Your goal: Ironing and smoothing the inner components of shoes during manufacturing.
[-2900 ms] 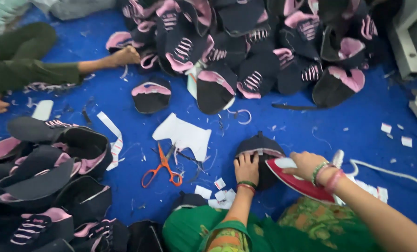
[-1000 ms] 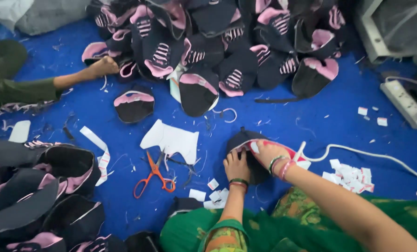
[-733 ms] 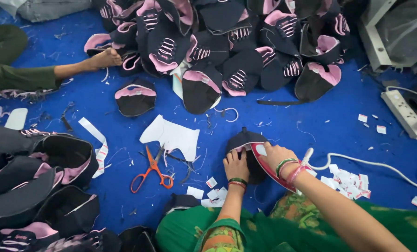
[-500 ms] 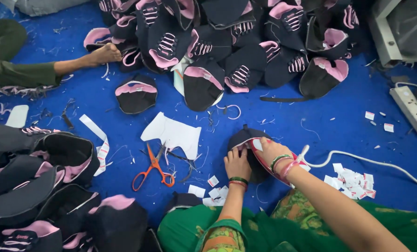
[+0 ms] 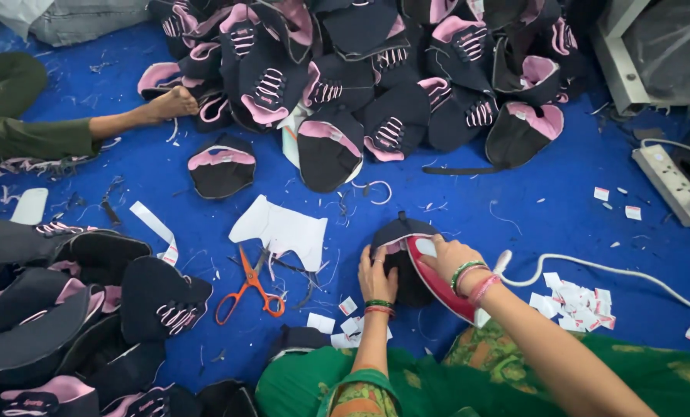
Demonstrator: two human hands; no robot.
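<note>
**Pressing a shoe upper on the blue floor**

I sit on a blue floor cloth [image 5: 515, 224] littered with thread ends and paper scraps. Across the top of my view lies a big heap of black-and-pink shoe uppers [image 5: 376, 85], and a second stack of uppers [image 5: 67, 301] sits at my left. Another person's bare foot [image 5: 167, 104] rests at the edge of the far heap. A white paper pattern [image 5: 283, 229] lies in front of me with orange-handled scissors [image 5: 248, 291] just beside it, and a white power strip [image 5: 673, 185] lies well off to the right.

The piece I am working on is a black upper [image 5: 399, 235] with pink trim, lying flat on the cloth just ahead of my knees. My left hand [image 5: 376, 274] is spread flat on its near left edge, fingers together, pinning it down. My right hand [image 5: 449, 259] is closed around the handle of the red iron [image 5: 437, 282], which rests on the upper's right side.

The upper looks light, soft and floppy, so I judge it would slide or wrinkle unless held at its edge, clear of the hot plate. The iron looks stiff and fairly heavy; the handle is the only safe grip. Its long axis runs from lower right to upper left, nose pointing up-left across the upper, its white cord [image 5: 607, 270] trailing right.
</note>
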